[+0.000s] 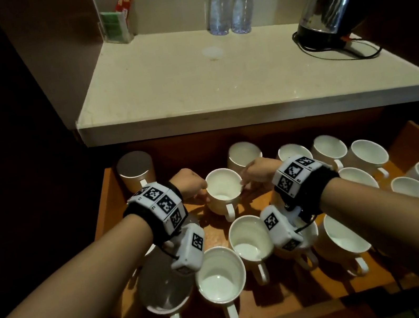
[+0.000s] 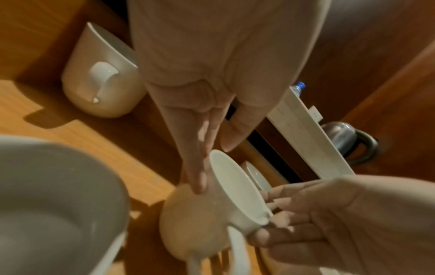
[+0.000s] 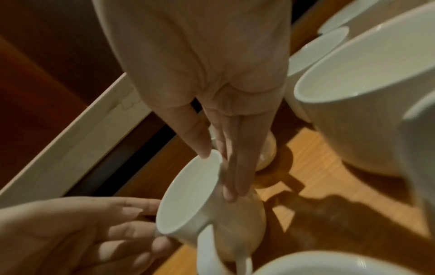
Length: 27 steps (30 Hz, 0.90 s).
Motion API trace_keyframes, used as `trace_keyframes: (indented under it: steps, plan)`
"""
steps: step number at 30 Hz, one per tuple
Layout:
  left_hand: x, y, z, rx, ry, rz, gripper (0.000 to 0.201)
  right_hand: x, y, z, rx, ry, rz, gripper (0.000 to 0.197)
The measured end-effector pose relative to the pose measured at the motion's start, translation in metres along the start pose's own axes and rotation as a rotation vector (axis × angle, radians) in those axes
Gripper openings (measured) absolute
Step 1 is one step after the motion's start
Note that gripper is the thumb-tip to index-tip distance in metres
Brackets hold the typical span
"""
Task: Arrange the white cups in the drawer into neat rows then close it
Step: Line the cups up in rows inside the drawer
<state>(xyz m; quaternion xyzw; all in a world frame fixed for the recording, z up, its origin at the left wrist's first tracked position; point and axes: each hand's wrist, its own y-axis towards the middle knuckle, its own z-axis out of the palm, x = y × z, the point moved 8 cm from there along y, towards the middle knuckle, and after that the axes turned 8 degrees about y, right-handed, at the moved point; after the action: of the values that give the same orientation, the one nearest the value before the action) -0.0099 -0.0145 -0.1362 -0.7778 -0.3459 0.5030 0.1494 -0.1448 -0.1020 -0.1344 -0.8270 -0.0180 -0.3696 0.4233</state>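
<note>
both hands cupped one glossy white ceramic cup mid-drawer.

i held it upright between my left hand and right hand, fingers nearly straight and pressed flat to its opposite walls, thumbs at the rim, in the open wooden drawer among the other white cups. it looked rigid, slick, weighty and chippable, so i judged the walls or the handle the safest hold.

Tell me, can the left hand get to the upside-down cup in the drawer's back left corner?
Probably yes. The upside-down cup stands just beyond the left hand, with no cup between them. But that hand is busy touching the middle cup and must let go first.
</note>
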Motion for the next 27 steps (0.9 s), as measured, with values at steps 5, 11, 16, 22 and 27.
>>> trace_keyframes:
  steps: [5,11,16,22,27]
  plan:
    - [0.006,0.009,-0.017,-0.06,-0.044,-0.049,0.014,0.014,0.001,0.008,0.009,0.145,-0.008,0.031]
    - [0.018,0.01,-0.043,-0.168,-0.144,-0.054,0.022,0.035,0.012,0.028,0.063,0.312,-0.032,0.037]
    - [0.02,0.006,-0.057,-0.241,-0.229,-0.032,0.025,0.05,0.023,0.043,0.071,0.392,-0.079,0.017]
    - [0.036,0.012,-0.068,-0.295,-0.296,-0.051,0.016,0.06,0.036,0.061,0.086,0.395,-0.113,0.014]
    - [0.045,0.013,-0.06,-0.209,-0.313,-0.085,0.018,0.066,0.042,0.067,0.08,0.515,-0.107,0.02]
